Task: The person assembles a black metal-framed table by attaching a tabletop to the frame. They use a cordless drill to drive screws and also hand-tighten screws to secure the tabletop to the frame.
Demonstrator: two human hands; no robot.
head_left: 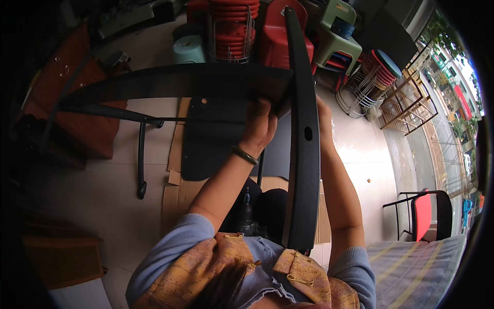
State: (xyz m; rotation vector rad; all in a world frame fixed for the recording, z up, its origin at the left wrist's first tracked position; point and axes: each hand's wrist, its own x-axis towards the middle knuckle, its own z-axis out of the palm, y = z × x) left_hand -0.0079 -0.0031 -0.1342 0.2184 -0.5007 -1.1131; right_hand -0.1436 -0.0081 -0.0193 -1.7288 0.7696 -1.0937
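A long black board [305, 170] with an oval hole stands on edge in front of me, running from near my chest to the far side. Another black panel [190, 82] meets it at an angle and reaches left. Close to that corner my left hand [261, 123], a dark bangle at its wrist, is closed on the left-hand panel, its fingers partly hidden. On the other side, my right hand [324, 116] holds the long board's right face; the board covers most of its fingers. A power drill [246, 212] is upright between my legs.
A flat black panel [206, 154] lies on cardboard [177, 198] on the tiled floor. Black metal legs [141, 159] stand to the left. Stacked red stools [231, 31], green chairs [337, 36] and round stools [378, 72] fill the back. A red-and-black chair [423, 215] is at right.
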